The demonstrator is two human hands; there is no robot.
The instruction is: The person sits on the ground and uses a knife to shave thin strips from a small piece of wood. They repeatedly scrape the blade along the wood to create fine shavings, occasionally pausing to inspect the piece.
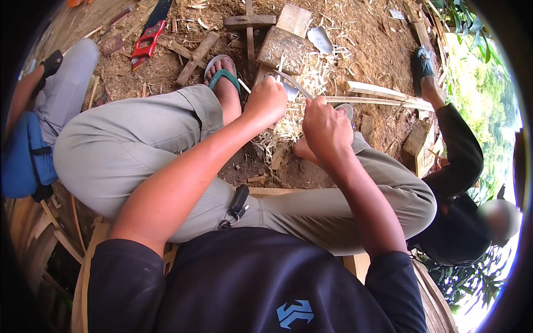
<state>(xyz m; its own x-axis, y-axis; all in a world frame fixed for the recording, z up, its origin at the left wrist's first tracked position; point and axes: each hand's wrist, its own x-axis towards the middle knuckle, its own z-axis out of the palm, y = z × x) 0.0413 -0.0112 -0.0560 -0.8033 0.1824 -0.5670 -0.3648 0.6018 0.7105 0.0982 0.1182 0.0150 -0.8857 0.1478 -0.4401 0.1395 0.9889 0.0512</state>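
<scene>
My left hand (267, 101) is closed on a thin pale wooden stick (281, 62), part of which sticks up past the fingers. A second pale stick end (244, 86) shows at the left of that hand; whether it is the same piece I cannot tell. My right hand (327, 126) is wrapped round the handle of a knife (297, 83), and the handle itself is hidden by the fingers. The narrow blade slants up and left toward the left hand. Beyond the hands sits a wooden block (284, 50), with pale shavings (286, 126) scattered below and around.
A red-handled saw (149, 41) lies at the far left, near a crossed piece of wood (198, 58). Long split strips (388, 95) extend right. A flat pale piece (320, 40) rests beside the block. People sit close by on both sides, one in black sleeves (461, 144).
</scene>
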